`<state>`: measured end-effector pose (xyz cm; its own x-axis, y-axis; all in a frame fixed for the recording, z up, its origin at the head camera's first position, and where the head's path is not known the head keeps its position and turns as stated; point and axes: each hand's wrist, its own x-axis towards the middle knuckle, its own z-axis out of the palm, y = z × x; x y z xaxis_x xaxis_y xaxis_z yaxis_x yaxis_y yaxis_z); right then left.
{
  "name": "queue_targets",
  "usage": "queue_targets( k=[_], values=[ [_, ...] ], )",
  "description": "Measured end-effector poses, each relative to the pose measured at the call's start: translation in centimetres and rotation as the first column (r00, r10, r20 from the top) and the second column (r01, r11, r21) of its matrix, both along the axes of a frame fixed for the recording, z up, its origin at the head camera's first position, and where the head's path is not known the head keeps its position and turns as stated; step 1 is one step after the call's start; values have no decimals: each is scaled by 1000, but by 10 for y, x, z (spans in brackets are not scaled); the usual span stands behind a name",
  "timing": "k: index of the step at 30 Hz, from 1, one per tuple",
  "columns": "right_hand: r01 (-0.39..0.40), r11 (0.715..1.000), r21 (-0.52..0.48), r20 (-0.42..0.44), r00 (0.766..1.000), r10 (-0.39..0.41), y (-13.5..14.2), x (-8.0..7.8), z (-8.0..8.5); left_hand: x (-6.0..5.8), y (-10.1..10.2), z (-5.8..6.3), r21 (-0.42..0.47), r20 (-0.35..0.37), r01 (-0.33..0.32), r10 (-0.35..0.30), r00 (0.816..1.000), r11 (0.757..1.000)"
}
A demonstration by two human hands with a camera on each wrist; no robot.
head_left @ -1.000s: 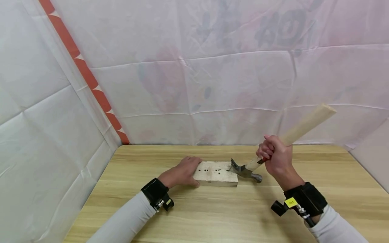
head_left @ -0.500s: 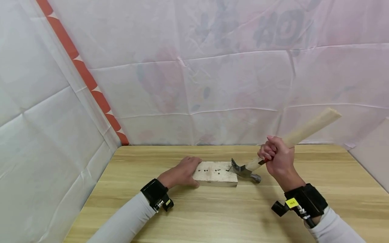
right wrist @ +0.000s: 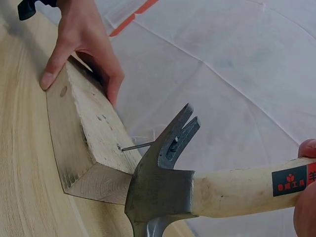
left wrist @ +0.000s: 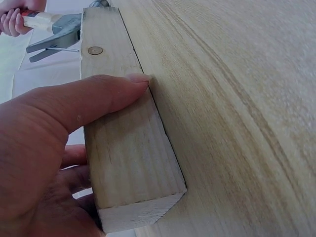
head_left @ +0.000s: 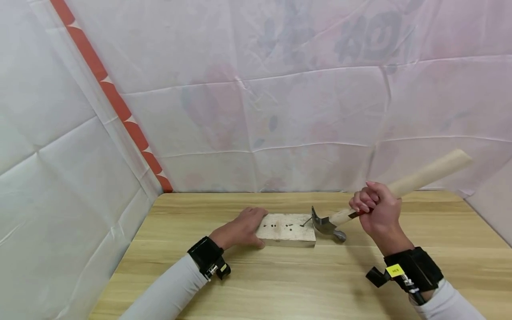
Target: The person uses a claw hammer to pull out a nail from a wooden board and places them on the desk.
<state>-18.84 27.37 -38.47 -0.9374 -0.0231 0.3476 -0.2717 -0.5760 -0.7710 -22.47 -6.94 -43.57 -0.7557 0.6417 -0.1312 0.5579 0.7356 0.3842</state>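
Note:
A pale wooden block (head_left: 276, 219) with several dark holes lies on the table. My left hand (head_left: 243, 227) grips its left end, thumb on the near side and fingers on the far side. My right hand (head_left: 379, 211) holds a claw hammer (head_left: 430, 174) by its wooden handle, fairly close to the head. The handle's butt slants up to the right. A thin nail (right wrist: 136, 146) leans out of the block's top near the right end. In the right wrist view the nail's upper end sits in the slot of the claw (right wrist: 174, 140).
The wood-grain table (head_left: 256, 280) spreads around the block, its far edge against a white sheet (head_left: 304, 111). Another white sheet (head_left: 60, 178) hangs at the left, by a red scalloped strip (head_left: 116, 100). Each wrist wears a black camera strap (head_left: 414, 269).
My right hand and the hammer have shifted right, and the handle's butt has dropped. The claw has moved right with the nail leaning from the block. My left hand keeps its hold.

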Motion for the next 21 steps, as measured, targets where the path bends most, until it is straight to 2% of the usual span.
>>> queue_targets(
  k=[16, 21],
  values=[
    [-37, 996, -84, -40, 999, 34, 11, 2, -5, 2, -2, 3, 7, 9, 5, -6, 1000, 1000],
    [-85, 988, -128, -54, 995, 78, 15, 0, -6, 1, -2, 3, 13, 12, 6, -6, 1000, 1000]
  ],
)
